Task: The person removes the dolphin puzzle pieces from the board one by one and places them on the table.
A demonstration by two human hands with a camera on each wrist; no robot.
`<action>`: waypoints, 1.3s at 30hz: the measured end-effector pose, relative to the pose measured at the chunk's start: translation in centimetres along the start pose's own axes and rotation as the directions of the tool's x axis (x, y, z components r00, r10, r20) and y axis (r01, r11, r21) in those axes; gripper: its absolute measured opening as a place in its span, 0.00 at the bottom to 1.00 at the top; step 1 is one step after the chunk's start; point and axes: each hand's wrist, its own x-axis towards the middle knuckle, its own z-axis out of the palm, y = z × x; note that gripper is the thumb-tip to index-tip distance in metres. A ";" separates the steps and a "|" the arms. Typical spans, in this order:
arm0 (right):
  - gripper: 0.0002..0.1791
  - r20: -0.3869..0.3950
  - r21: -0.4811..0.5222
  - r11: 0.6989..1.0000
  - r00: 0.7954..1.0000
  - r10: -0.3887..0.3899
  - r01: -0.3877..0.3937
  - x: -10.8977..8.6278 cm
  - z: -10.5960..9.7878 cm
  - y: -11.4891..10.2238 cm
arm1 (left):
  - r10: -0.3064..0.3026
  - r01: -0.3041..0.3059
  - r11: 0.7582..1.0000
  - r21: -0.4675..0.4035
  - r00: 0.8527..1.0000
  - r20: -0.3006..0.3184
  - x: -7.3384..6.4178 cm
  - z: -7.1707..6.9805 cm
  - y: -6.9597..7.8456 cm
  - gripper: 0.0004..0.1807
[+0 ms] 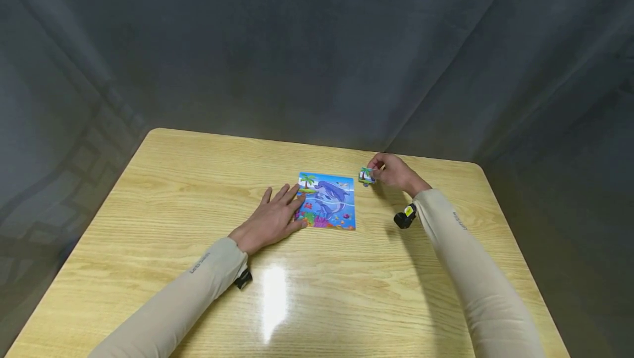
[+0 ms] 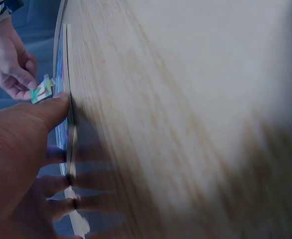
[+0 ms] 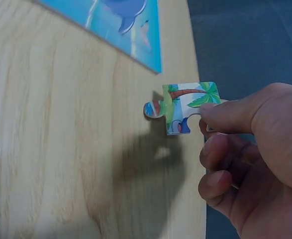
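Between thumb and fingers my right hand (image 1: 394, 173) pinches a jigsaw piece (image 3: 183, 107) with a palm tree printed on it. The piece is held over the table, just right of a square dolphin picture board (image 1: 334, 204). That board shows a purple dolphin, a palm tree and coral on blue. My left hand (image 1: 271, 220) lies with spread fingers at the board's left edge, its fingertips touching it. In the left wrist view the thumb (image 2: 56, 110) rests against the board's edge. The left hand covers part of the board's left side.
The wooden table (image 1: 198, 193) has a pale grain and rounded far corners. Dark grey curtains (image 1: 277, 50) hang behind it and at both sides. A black wrist camera (image 1: 405, 217) sits under the right sleeve.
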 end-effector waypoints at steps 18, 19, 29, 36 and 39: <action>0.13 -0.023 -0.107 0.991 0.997 0.077 -0.079 1.2 0.9 1.7 | 0.007 -0.007 1.000 0.015 1.000 -0.014 -0.2 0.1 0.4 0.41; 0.13 -0.025 -0.116 0.991 0.997 0.071 -0.073 1.2 1.0 1.7 | 0.009 -0.008 1.000 0.019 1.000 -0.016 -0.2 0.1 0.4 0.41; 0.13 -0.063 -0.165 0.983 0.996 0.070 -0.080 1.2 1.6 1.3 | 0.007 -0.007 0.999 0.038 1.000 -0.010 -0.1 0.3 0.2 0.41; 0.14 -0.083 -0.196 0.977 0.994 0.071 -0.086 1.1 1.9 1.1 | 0.008 -0.007 0.999 0.039 1.000 -0.014 -0.3 0.2 0.3 0.41; 0.15 -0.086 -0.212 0.974 0.994 0.061 -0.078 0.9 2.0 1.1 | 0.007 -0.007 0.999 0.035 1.000 -0.011 -0.3 0.2 0.3 0.41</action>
